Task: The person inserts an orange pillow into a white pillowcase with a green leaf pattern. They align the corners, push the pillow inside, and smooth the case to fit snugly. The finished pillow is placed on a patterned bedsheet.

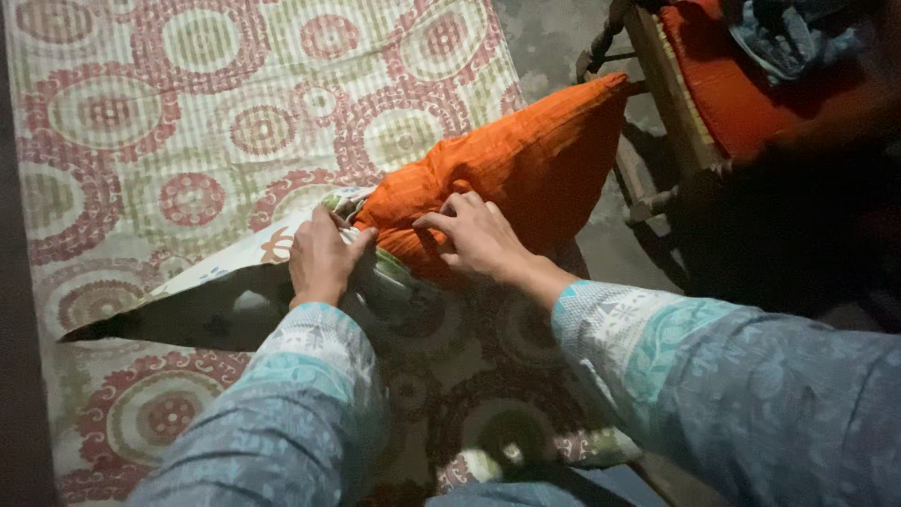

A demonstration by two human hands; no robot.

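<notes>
Orange ribbed cloth is what I see first from the head camera: an orange pillow point(511, 169) lies on the bed, running from the centre of the picture up toward two o'clock, its far corner hanging over the bed's edge. Its near end sits inside the mouth of a floral pillowcase point(225, 282), which spreads flat from the centre out to nine o'clock, pale on top and dark where its opening shows.

My left hand point(321, 258) is just at seven o'clock of the pillow's near end, fingers curled and gripping the pillowcase's rim where it meets the orange cloth. My right hand point(477, 235) rests on the pillow at its five o'clock side, fingers bent and pressed into the fabric, pinching a fold of it; the two hands are near each other with the pillow's end between them. Both wrists wear light blue patterned sleeves point(657, 347).

Under everything lies a bedsheet point(188, 113) with red and green circular medallions, filling the picture from twelve to seven o'clock. At one o'clock, well apart from the hands, stands a wooden chair point(671, 103) with an orange cushion point(732, 84) and some blue cloth point(788, 33) piled on it.
</notes>
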